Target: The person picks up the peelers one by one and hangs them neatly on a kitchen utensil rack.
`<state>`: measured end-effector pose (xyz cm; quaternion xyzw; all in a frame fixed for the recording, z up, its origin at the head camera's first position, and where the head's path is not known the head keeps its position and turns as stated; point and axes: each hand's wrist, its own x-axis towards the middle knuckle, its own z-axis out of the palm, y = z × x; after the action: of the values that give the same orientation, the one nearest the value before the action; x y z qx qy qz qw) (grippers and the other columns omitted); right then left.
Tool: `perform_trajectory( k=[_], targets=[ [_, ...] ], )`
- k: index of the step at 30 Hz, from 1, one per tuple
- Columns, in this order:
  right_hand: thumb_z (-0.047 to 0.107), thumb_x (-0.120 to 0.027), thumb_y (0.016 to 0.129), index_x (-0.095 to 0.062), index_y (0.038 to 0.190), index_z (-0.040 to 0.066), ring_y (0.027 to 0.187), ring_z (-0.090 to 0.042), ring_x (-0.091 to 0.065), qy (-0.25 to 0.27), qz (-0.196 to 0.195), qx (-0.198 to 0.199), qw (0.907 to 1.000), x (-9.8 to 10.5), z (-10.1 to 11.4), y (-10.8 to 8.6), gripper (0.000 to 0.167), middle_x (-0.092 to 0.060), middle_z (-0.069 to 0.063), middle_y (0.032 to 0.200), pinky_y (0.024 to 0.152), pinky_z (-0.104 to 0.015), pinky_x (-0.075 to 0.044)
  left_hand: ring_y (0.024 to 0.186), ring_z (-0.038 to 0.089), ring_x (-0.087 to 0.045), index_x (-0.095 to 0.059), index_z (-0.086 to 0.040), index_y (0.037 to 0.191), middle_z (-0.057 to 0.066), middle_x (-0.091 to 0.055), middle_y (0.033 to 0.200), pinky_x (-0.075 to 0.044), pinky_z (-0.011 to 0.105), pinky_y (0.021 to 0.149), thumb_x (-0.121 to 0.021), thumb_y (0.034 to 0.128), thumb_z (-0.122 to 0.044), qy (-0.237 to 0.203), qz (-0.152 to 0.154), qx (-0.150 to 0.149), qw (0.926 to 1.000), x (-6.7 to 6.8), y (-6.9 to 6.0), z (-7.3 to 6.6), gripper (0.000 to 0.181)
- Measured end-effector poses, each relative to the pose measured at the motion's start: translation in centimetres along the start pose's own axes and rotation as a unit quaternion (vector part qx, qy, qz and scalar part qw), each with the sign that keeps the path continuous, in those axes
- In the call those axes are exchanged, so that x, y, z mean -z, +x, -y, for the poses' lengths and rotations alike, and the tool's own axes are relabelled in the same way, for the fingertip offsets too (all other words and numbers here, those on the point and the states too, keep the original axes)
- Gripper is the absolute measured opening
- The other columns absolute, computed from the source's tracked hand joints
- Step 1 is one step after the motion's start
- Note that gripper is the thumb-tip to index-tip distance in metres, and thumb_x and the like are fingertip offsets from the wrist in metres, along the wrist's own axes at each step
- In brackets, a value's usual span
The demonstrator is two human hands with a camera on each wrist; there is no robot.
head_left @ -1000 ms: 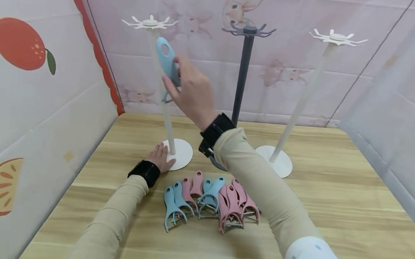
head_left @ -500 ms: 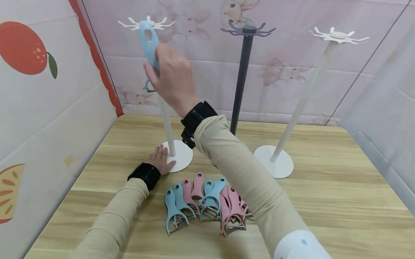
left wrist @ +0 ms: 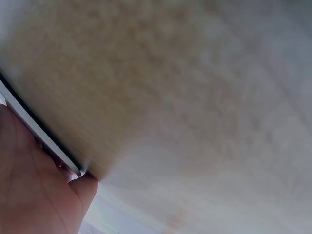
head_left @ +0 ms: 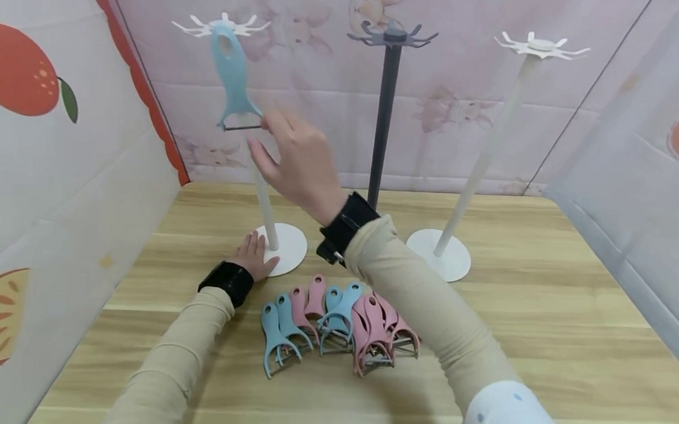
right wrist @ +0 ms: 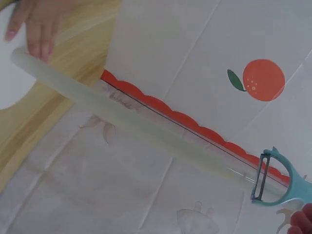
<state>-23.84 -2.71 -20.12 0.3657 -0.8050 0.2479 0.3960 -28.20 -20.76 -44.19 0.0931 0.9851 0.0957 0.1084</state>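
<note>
A light blue peeler hangs blade-down at the top hooks of the left white stand. My right hand is just right of its blade end, fingers loosely bent and no longer round the handle; whether a fingertip still touches is unclear. In the right wrist view, the peeler shows its blade, with fingertips close by. My left hand rests flat on the stand's round base. Seen blurred in the left wrist view, the left hand lies against the base's edge.
Several blue peelers and pink peelers lie piled on the wooden table. A dark grey stand is in the middle, partly behind the right forearm. Another white stand is at the right. Printed cloth surrounds the table.
My right hand carried the blue peeler up and left to the left stand's hooks, then let go of its handle and drew back rightward. The left hand has stayed on the base.
</note>
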Motion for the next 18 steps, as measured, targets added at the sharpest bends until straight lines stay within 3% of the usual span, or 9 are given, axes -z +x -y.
perform_trajectory(
  k=[4, 8, 12, 15, 18],
  targets=[
    [0.018, -0.057, 0.088, -0.062, 0.093, 0.000, 0.081, -0.021, -0.062, 0.008, 0.012, 0.011, 0.9998, 0.9, -0.6, -3.0, 0.020, -0.066, -0.010, 0.089, 0.072, -0.025, -0.048, 0.134, 0.042, 0.001, -0.007, 0.013, 0.140, 0.032, 0.000, 0.145, -0.011, 0.049, 0.108, -0.031, 0.0950, -0.042, -0.001, 0.009, 0.002, 1.0000, 0.2, 0.2, 0.3, 0.075],
    [0.018, -0.060, 0.086, -0.062, 0.094, 0.000, 0.076, -0.021, -0.063, 0.000, 0.036, 0.011, 0.9993, 1.7, -1.8, -6.2, 0.019, -0.066, -0.010, 0.086, 0.064, -0.028, -0.050, 0.134, 0.042, 0.001, -0.007, 0.013, 0.140, 0.032, 0.000, 0.145, -0.010, 0.049, 0.108, -0.031, 0.0953, -0.040, -0.001, 0.008, 0.003, 1.0000, 0.1, 0.3, 0.3, 0.073],
    [0.017, -0.060, 0.086, -0.062, 0.095, 0.001, 0.071, -0.021, -0.063, -0.008, 0.095, -0.017, 0.9953, 2.7, -3.7, -9.6, 0.019, -0.066, -0.012, 0.084, 0.060, -0.031, -0.050, 0.134, 0.043, -0.001, -0.009, 0.015, 0.139, 0.033, -0.002, 0.145, -0.011, 0.050, 0.107, -0.032, 0.0949, -0.038, -0.009, -0.010, 0.000, 0.9999, -0.1, 0.2, 0.3, 0.073],
    [0.020, -0.060, 0.087, -0.062, 0.095, 0.002, 0.057, -0.018, -0.057, -0.022, 0.167, -0.073, 0.9830, 3.9, -5.5, -12.0, 0.019, -0.063, -0.009, 0.072, 0.051, -0.029, -0.045, 0.133, 0.044, -0.004, -0.012, 0.016, 0.138, 0.034, -0.005, 0.144, -0.014, 0.051, 0.106, -0.034, 0.0945, -0.037, -0.008, -0.024, -0.008, 0.9996, -0.1, 0.0, 0.1, 0.072],
    [0.023, -0.060, 0.087, -0.064, 0.094, 0.004, 0.047, -0.015, -0.047, -0.054, 0.239, -0.136, 0.9598, 5.2, -7.2, -14.2, 0.021, -0.057, -0.003, 0.061, 0.042, -0.027, -0.037, 0.133, 0.045, -0.006, -0.014, 0.017, 0.137, 0.035, -0.007, 0.143, -0.015, 0.051, 0.106, -0.035, 0.0944, -0.038, -0.006, -0.028, -0.013, 0.9995, 0.0, -0.2, 0.0, 0.072]
  ],
)
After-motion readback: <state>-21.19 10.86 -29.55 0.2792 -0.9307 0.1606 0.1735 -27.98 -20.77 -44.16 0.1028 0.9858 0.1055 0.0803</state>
